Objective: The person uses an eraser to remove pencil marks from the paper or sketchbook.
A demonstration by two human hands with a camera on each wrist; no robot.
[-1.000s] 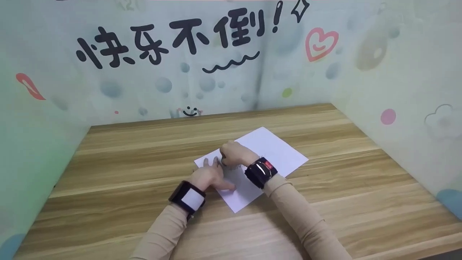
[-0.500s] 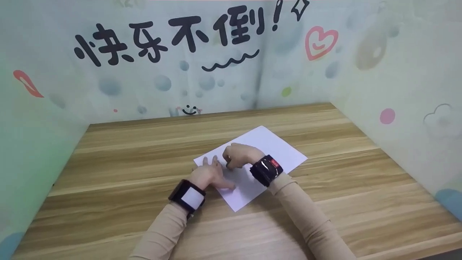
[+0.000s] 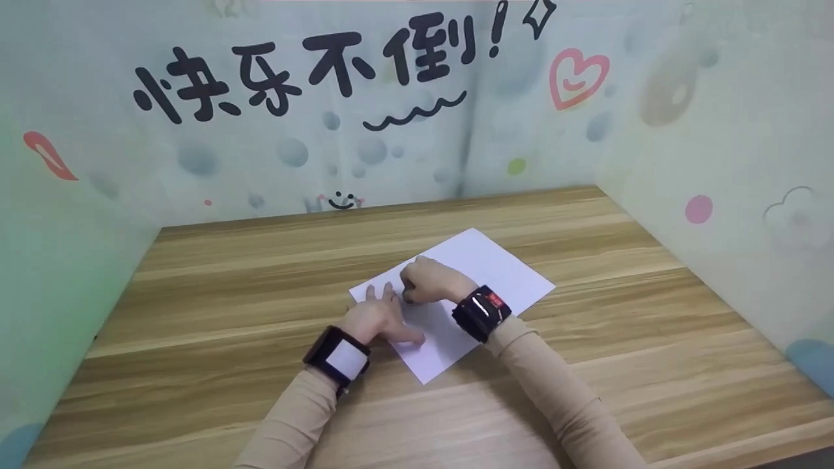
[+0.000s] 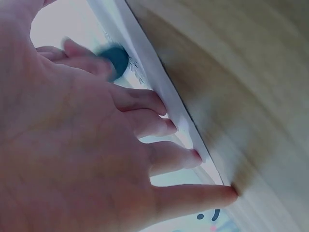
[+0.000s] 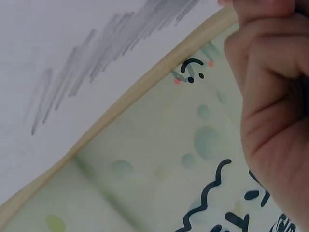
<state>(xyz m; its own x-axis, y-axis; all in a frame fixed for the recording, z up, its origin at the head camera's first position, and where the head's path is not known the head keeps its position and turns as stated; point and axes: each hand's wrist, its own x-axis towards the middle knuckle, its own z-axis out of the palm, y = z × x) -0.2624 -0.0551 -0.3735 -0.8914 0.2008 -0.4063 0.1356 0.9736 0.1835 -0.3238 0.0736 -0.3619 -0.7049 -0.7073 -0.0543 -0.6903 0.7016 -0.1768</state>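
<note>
A white sheet of paper (image 3: 498,270) lies slanted on the wooden table. Spread over its left part, my left hand (image 3: 373,318) rests on it with straight fingers; the little fingertip reaches past the paper's edge in the left wrist view. My right hand (image 3: 435,280) is bent over the sheet just right of those fingers, its own fingers curled. Between them it pinches a small rounded dark teal object (image 4: 115,60), blurred and mostly hidden, so its kind is unclear. Grey pencil-like shading (image 5: 104,53) covers part of the paper in the right wrist view.
Bare wood tabletop (image 3: 228,293) surrounds the paper. A printed backdrop (image 3: 417,156) with black characters stands along the back, and further panels close off the left and right sides. Both wrists wear black bands (image 3: 339,358).
Over the past second my right hand has shifted slightly right, then a little back to the left, over the paper. My left hand and the sheet stay in place.
</note>
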